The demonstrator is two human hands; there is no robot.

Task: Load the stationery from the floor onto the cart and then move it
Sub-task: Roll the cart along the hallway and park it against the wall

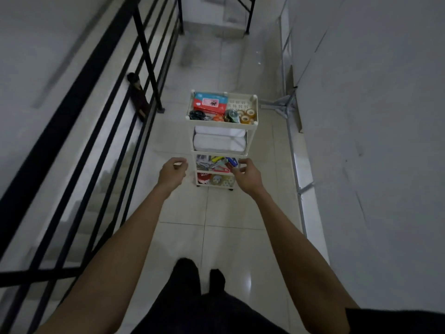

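Note:
A cream tiered cart (254, 109) stands on the tiled floor ahead of me. Its top tray holds a red and blue box (210, 103), black scissors (197, 115) and rolls of clear tape (248, 116). White folded bundles (219, 142) fill the second tier, and staplers and small tools (218, 163) the third. The lowest tier holds a red item and more tape. My left hand (172, 173) and my right hand (246, 175) are stretched out toward the cart, fingers loosely curled, holding nothing and not touching it.
A black metal railing (101, 112) runs along the left, with a dark doll (139, 97) lying against it. A white wall and a metal frame (287, 102) close the right side. A black table leg (250, 18) stands at the far end of the corridor.

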